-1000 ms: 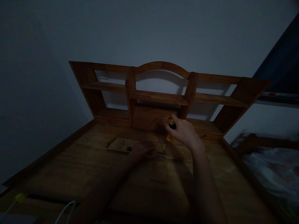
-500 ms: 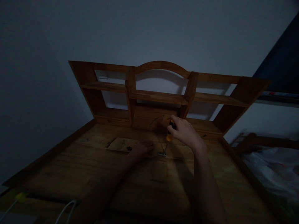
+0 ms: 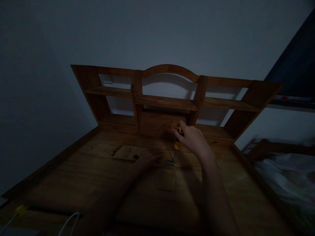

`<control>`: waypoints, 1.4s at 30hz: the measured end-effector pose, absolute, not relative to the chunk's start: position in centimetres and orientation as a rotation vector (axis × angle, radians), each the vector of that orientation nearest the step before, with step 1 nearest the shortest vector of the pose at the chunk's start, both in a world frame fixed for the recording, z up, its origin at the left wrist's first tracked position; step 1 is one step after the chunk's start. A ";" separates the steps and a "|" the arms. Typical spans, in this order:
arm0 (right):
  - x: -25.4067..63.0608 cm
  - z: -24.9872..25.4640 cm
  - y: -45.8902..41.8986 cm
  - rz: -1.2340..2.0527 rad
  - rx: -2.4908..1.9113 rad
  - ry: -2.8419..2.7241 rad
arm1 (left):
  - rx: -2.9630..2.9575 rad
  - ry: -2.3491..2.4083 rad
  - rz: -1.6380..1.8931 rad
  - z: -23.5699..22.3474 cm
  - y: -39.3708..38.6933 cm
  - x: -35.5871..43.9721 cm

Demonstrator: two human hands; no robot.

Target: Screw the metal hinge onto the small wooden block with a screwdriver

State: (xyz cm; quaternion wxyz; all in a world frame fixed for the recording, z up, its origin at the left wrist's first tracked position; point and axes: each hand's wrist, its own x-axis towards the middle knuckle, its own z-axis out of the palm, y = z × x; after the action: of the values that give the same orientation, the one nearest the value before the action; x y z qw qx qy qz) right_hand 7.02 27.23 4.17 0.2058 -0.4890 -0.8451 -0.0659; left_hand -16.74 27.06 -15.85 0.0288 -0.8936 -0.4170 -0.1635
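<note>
My right hand (image 3: pixel 192 136) grips a yellow-and-black screwdriver (image 3: pixel 177 145) by its handle. The shaft points down, and its tip meets a small metal hinge (image 3: pixel 170 162) on the wooden desktop (image 3: pixel 98 177). Just left of the hinge my left hand (image 3: pixel 150 156) lies flat on the boards, fingers stretched out to the right. Near that hand is a cut-out or recess (image 3: pixel 128 152) in the wood with a dark knot or hole. The dim light hides whether a screw sits under the tip.
A wooden shelf unit (image 3: pixel 169 102) with an arched top stands at the back against the wall. A white cable (image 3: pixel 71 218) and a yellow object (image 3: pixel 21 209) lie at the front left. To the right is a pale plastic bag (image 3: pixel 290 177).
My right hand has turned slightly around the screwdriver handle, its fingers shifting a little. The tip stays at the hinge, and my left hand keeps its place.
</note>
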 end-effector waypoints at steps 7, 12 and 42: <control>7.2 4.3 27.3 -0.075 -1.231 -2.393 | -2.750 -1.276 -0.498 -15.5 27.0 -16.7; 7.0 4.1 27.6 -0.183 -1.401 -2.344 | -2.738 -1.279 -0.486 -16.0 27.3 -16.8; 7.0 4.2 27.4 -0.117 -1.259 -2.373 | -2.774 -1.294 -0.524 -16.3 27.5 -16.9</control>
State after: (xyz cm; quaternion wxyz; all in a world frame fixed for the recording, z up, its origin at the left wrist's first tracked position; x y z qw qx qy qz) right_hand 7.00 27.40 4.19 0.2245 -0.4563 -0.8600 -0.0424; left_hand -16.89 27.46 -16.30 0.0180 -0.8932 -0.4165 -0.1687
